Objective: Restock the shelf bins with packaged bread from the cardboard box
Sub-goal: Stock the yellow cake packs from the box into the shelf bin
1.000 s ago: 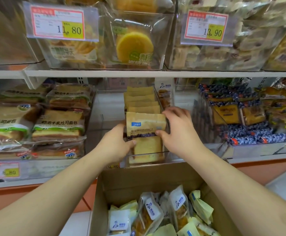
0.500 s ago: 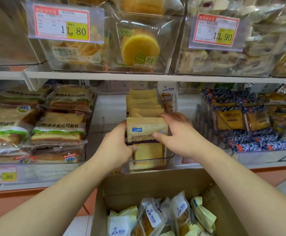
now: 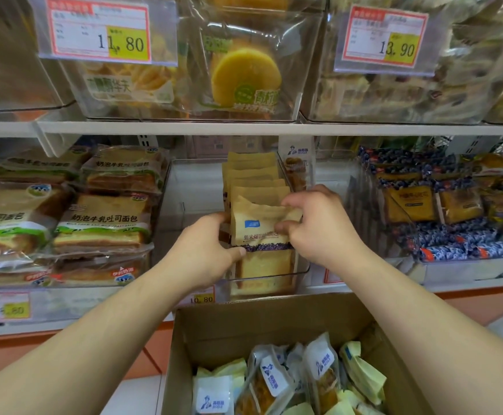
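Left hand: the left hand (image 3: 205,250) grips the left edge of the front bread packet (image 3: 259,232), thumb on its face at the purple band, as it did half a second ago.
Right hand: the right hand (image 3: 319,229) now pinches the packet's top right corner between thumb and forefinger; earlier it lay flatter across the right edge, with the thumb lower on the face.
Front bread packet: between the two hands, upright at the front of the clear bin (image 3: 302,269); its top flap is now creased and bent forward, where before it stood straight.
Row behind: more tan packets (image 3: 253,178) stand in file just beyond the fingers, unchanged.
Cardboard box (image 3: 274,324): below both wrists, open, with packaged bread (image 3: 274,384) inside; it sits as before.
Left of the left hand: stacked toast loaves (image 3: 100,223), not moved.
Right of the right hand: blue-wrapped packs (image 3: 453,247).
Above the hands: price tag (image 3: 100,28) reading 11.80.
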Motion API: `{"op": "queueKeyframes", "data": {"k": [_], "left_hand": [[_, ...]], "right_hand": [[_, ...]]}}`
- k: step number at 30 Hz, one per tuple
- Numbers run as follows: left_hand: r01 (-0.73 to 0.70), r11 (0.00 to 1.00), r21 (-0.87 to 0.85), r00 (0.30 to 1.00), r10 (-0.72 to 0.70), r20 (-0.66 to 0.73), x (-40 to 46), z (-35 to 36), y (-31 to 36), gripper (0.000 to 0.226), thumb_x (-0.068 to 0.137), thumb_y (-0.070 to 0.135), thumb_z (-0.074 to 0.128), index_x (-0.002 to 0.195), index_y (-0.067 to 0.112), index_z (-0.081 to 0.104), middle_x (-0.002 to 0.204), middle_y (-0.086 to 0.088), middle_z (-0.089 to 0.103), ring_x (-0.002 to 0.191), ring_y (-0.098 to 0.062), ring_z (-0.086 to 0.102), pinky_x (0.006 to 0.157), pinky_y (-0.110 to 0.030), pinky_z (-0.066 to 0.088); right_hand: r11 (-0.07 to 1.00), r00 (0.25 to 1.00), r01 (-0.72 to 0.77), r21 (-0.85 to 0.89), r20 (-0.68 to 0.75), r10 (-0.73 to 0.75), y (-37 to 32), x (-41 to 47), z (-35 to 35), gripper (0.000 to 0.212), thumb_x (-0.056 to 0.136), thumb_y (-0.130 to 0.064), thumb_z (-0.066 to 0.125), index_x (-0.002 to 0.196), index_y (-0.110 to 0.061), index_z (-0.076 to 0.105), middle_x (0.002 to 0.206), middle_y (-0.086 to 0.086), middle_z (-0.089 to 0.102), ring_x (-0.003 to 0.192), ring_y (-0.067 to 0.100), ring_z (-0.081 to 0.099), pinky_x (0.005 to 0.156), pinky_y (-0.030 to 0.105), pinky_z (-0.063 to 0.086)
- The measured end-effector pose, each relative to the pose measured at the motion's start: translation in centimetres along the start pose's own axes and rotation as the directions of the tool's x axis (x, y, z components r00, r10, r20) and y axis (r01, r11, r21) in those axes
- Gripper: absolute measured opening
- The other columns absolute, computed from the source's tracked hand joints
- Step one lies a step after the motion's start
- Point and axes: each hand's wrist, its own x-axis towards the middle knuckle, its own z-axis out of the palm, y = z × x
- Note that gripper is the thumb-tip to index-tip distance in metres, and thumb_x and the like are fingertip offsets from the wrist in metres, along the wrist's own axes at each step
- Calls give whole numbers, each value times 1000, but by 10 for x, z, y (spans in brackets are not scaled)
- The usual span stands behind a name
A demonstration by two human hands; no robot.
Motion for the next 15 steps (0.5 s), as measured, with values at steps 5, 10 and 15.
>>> {"op": "queueKeyframes", "data": {"k": [5, 10, 15], "left_hand": [[-65, 996, -61, 986, 54, -159, 3, -1, 4, 49, 87, 22, 81, 132, 31, 61, 119, 15, 71, 113, -11, 66, 102, -39, 55], [-47, 998, -37, 990, 42, -136, -5, 11, -1, 60, 87, 14, 80, 137, 31, 53, 113, 18, 65, 110, -9, 64, 91, -25, 50], [-4, 1000, 14, 998, 5, -59, -5, 13, -6, 63, 85, 20, 81, 137, 34, 49, 113, 14, 67, 107, -13, 66, 81, -22, 46]], "right_hand": [[977, 965, 204, 57, -181, -191, -4, 0, -9, 14, 89, -15, 80, 97, -25, 76, 98, -10, 64, 104, 16, 52, 86, 30, 42], [944, 940, 327, -32, -88, -329, 5, -2, -2, 19, 86, -18, 83, 101, -20, 72, 95, -20, 55, 105, 17, 51, 94, 42, 48], [966, 971, 240, -93, 26, -239, 12, 0, 0, 55, 87, -37, 81, 137, -25, 60, 135, -4, 61, 133, 22, 45, 110, 41, 43]]}}
